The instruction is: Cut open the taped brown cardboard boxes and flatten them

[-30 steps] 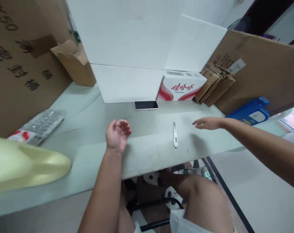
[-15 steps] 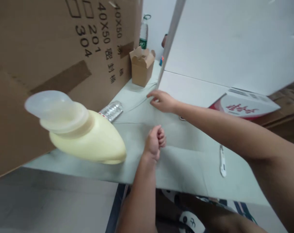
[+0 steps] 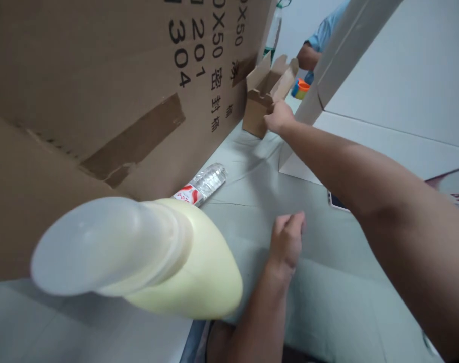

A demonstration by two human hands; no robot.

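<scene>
My right hand (image 3: 278, 117) reaches far across the pale table (image 3: 252, 191) and grips the lower edge of a small open brown carton (image 3: 265, 93) at the back. My left hand (image 3: 287, 241) rests on the table near its front edge, its fingers curled into a loose fist with nothing seen in them. A large pale yellow jug (image 3: 169, 262) with a clear cap lies just left of my left forearm.
A big printed cardboard box (image 3: 112, 85) walls off the left side. A crushed plastic bottle (image 3: 203, 184) lies at its foot. White boards (image 3: 384, 85) stand at the right, with a phone (image 3: 337, 201) below my right arm. Another person's arm in a blue sleeve (image 3: 316, 43) shows behind.
The view has swung left. My right hand has moved from the table's middle out to the small brown carton and closed on its edge. My left hand stays curled on the table.
</scene>
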